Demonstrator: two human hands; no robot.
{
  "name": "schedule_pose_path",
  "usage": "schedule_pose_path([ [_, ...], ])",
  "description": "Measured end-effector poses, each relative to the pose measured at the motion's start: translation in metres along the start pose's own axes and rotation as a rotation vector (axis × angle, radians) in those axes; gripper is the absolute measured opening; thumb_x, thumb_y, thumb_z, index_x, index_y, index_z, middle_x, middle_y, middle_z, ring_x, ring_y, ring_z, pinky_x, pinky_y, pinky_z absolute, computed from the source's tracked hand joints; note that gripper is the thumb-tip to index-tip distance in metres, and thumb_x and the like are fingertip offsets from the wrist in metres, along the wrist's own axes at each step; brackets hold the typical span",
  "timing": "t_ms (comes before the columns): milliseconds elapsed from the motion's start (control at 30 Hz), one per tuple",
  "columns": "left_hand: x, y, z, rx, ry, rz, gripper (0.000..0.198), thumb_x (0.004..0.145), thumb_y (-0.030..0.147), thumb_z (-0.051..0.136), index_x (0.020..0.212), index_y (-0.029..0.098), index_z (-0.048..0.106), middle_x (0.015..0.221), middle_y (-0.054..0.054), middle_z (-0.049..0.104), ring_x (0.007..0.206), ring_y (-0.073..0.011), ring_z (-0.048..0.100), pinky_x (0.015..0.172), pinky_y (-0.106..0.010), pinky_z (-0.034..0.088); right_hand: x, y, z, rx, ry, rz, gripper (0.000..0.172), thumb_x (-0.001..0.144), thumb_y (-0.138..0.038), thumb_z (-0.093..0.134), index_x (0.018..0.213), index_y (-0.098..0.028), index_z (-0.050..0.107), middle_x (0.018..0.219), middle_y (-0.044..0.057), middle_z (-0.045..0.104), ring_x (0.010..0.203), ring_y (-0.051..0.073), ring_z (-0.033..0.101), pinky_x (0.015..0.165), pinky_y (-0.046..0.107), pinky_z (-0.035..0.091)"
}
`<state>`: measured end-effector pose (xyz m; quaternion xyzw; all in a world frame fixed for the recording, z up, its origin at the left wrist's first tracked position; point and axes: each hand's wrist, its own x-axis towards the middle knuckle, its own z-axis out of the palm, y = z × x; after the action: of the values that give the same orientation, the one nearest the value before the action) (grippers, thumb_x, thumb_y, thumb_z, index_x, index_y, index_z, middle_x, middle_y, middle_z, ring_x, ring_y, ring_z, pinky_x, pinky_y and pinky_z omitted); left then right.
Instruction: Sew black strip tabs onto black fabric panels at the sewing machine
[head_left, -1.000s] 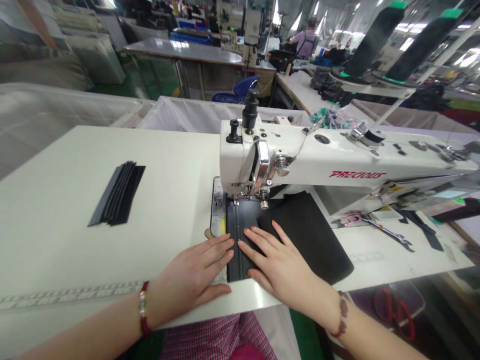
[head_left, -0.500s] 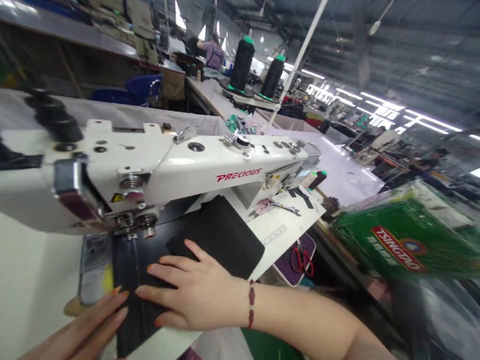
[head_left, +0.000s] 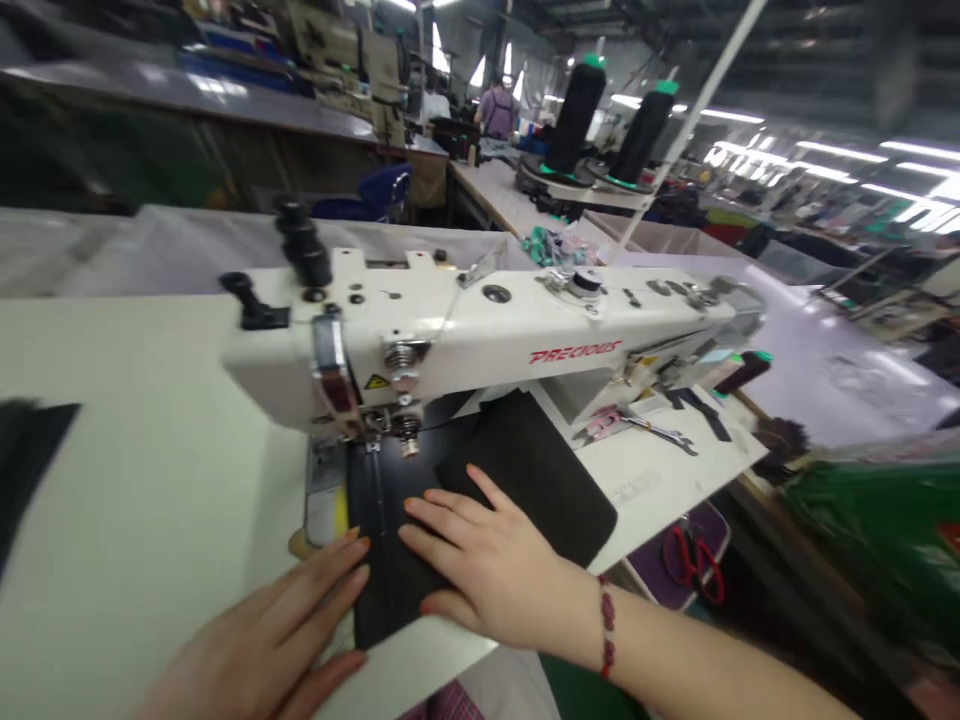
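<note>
Landmark: sewing machine (head_left: 480,335), white. Left of its needle end, bare table (head_left: 150,500). Left hand (head_left: 277,630) lies flat, fingers together, tips on the left edge of the black fabric panel (head_left: 390,560), gripping nothing. Panel lies under the presser foot (head_left: 371,440), running toward the person. Right hand (head_left: 487,565) pressed flat on the panel, fingers spread. Further right, beneath the machine arm, wrenches (head_left: 637,425).

Judgement: stitching along the seam line. Next calls for even two-handed feed, fingertips clear of the needle.
</note>
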<state>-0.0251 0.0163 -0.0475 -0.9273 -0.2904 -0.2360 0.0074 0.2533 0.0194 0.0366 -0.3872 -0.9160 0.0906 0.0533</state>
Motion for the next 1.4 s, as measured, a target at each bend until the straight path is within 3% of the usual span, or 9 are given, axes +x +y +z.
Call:
schedule_pose_path([
  [100,0.013,0.008,-0.022,0.097,-0.159,0.037,0.045,0.089,0.039,0.059,0.126,0.014,0.055,0.139,-0.011,0.048,0.125,-0.0257,0.050,0.099,-0.034,0.049,0.002,0.001,0.001,0.033,-0.006,0.021,0.053,0.093,-0.050,0.047,0.139,-0.024,0.042,0.149,0.002,0.036,0.137,0.018,0.029,0.118,0.045,0.004],
  [333,0.032,0.014,-0.037,0.107,-0.209,0.040,0.039,0.089,0.035,0.059,0.116,0.007,0.060,0.128,-0.017,0.057,0.121,-0.0286,0.053,0.091,-0.039,0.055,0.005,0.008,0.012,-0.027,-0.067,0.006,0.057,0.092,-0.046,0.049,0.144,-0.027,0.034,0.153,0.003,0.027,0.139,0.022,0.026,0.116,0.052,0.002],
  [700,0.040,0.010,-0.042,0.117,-0.147,0.033,0.036,0.088,0.040,0.058,0.108,0.011,0.065,0.120,-0.010,0.064,0.110,-0.0252,0.061,0.084,-0.033,0.058,0.009,0.013,0.012,-0.093,-0.042,-0.031,0.054,0.094,-0.051,0.043,0.142,-0.026,0.039,0.150,0.002,0.032,0.137,0.018,0.031,0.115,0.040,-0.010],
  [1000,0.043,0.002,-0.040,0.113,-0.165,0.068,0.038,0.086,0.040,0.061,0.107,0.009,0.064,0.117,-0.013,0.065,0.108,-0.0259,0.062,0.082,-0.032,0.058,0.016,0.018,0.010,-0.065,-0.031,-0.020,0.054,0.094,-0.056,0.040,0.140,-0.028,0.042,0.149,0.001,0.035,0.134,0.020,0.037,0.117,0.047,0.007],
  [1267,0.045,-0.006,-0.039,0.060,-0.144,0.000,0.038,0.089,0.040,0.057,0.114,0.012,0.061,0.121,-0.012,0.063,0.111,-0.0249,0.060,0.086,-0.033,0.057,0.024,0.023,0.008,-0.040,-0.049,-0.003,0.053,0.095,-0.055,0.037,0.141,-0.029,0.039,0.148,-0.001,0.037,0.134,0.019,0.037,0.117,0.046,0.003],
  [1400,0.044,-0.010,-0.037,0.078,-0.166,-0.005,0.039,0.089,0.041,0.057,0.116,0.012,0.060,0.126,-0.011,0.060,0.116,-0.0259,0.056,0.088,-0.035,0.057,0.028,0.026,0.007,-0.029,-0.052,0.016,0.054,0.095,-0.056,0.039,0.142,-0.029,0.038,0.145,0.001,0.042,0.132,0.021,0.039,0.117,0.048,0.009],
])
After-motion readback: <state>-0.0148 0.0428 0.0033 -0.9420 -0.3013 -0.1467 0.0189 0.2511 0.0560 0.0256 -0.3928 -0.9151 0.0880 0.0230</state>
